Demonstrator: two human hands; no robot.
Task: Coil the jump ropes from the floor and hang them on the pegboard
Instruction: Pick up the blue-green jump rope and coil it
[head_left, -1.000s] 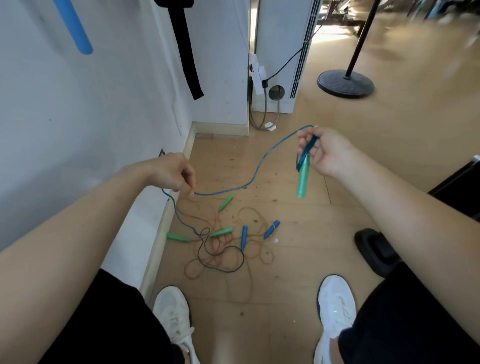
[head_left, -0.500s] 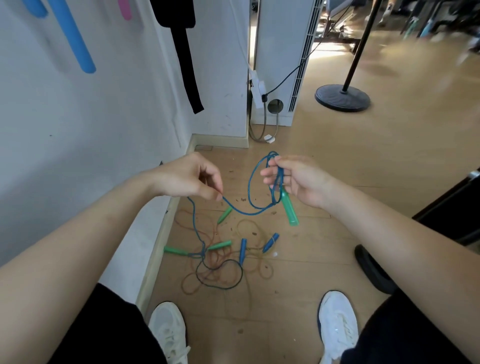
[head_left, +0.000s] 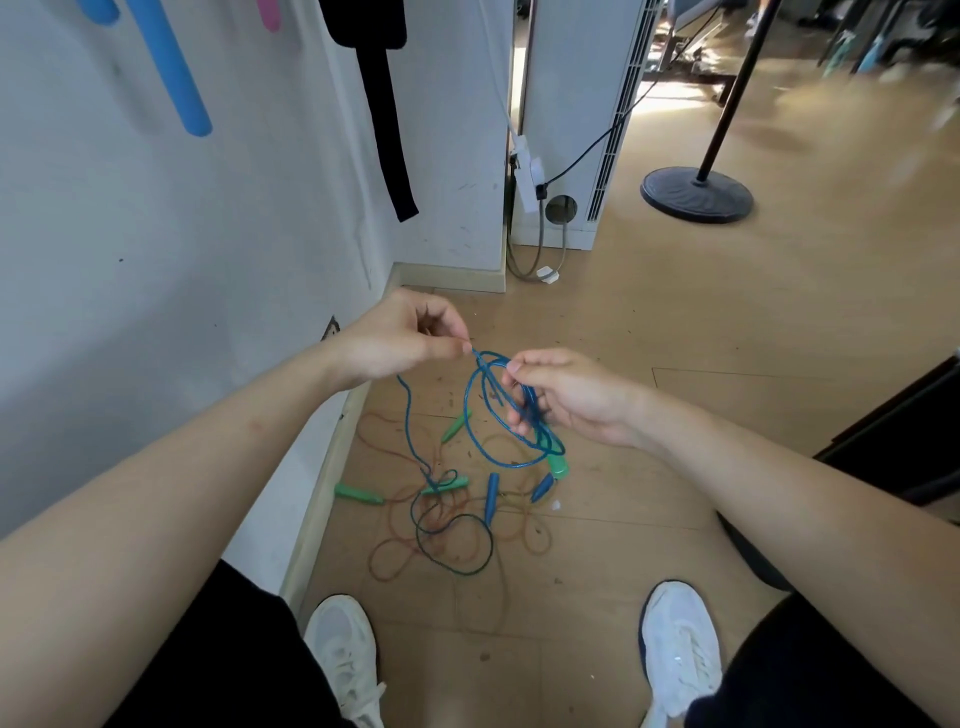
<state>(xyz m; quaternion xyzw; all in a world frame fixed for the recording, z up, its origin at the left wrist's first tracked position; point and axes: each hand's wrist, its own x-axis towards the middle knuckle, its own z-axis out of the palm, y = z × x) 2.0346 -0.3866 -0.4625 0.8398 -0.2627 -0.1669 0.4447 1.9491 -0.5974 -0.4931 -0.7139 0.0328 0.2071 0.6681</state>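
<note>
the blue rope (head_left: 531, 410) at centre has gained a loop, so coiling is advancing. our right hand (head_left: 566, 400) pinches loops and handle (head_left: 557, 464); our left hand (head_left: 400, 338), at ten o'clock, pinches the next length. the pile (head_left: 452, 519) waits at six o'clock.

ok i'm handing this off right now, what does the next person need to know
Left hand: pinches the blue rope right beside the coil; below it the rope trails down to the floor.
Right hand: holds the coiled loops together with the rope's green handle.
Done: a few loops of the blue rope coiled.
Left: coil the rest, hang it, then sort the tangle of ropes and handles on the floor. The pegboard cannot be made out in this view.
</note>
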